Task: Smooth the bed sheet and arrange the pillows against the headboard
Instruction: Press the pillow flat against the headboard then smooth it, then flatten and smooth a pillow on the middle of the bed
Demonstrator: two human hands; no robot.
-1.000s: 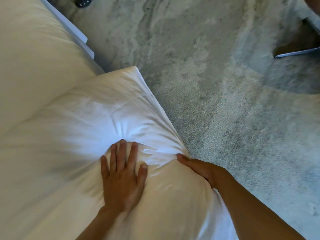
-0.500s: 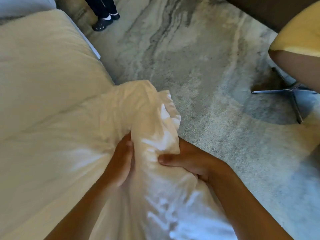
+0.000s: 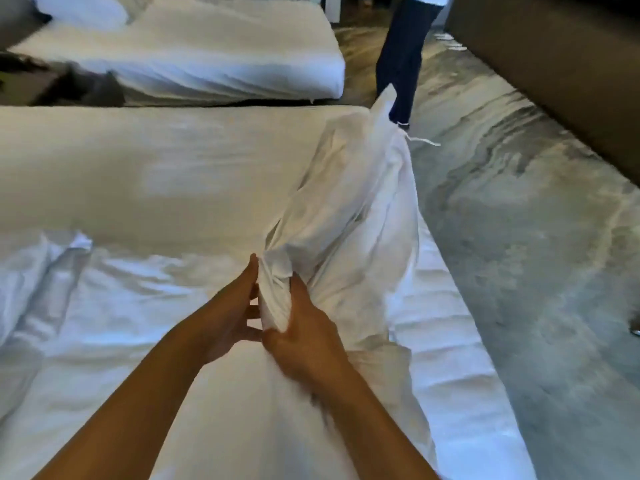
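Observation:
A white pillow (image 3: 349,209) in a crumpled case is lifted above the right side of the bed, stretching away from me. My right hand (image 3: 304,337) grips a bunched end of its case. My left hand (image 3: 228,320) is beside it, fingers pinching the same bunch from the left. The bed sheet (image 3: 138,188) is white, smooth in the far half and wrinkled in the near left (image 3: 69,289). No headboard is in view.
A second bed (image 3: 207,60) with a pillow (image 3: 83,10) stands beyond. A person in dark trousers (image 3: 401,57) stands at the bed's far right corner. Grey patterned carpet (image 3: 536,254) runs along the right; a brown furniture piece (image 3: 554,64) borders it.
My view has lifted from the bed's edge to the whole bed. Both hands went from pressing the pillow to gripping its bunched end, and the pillow has been raised.

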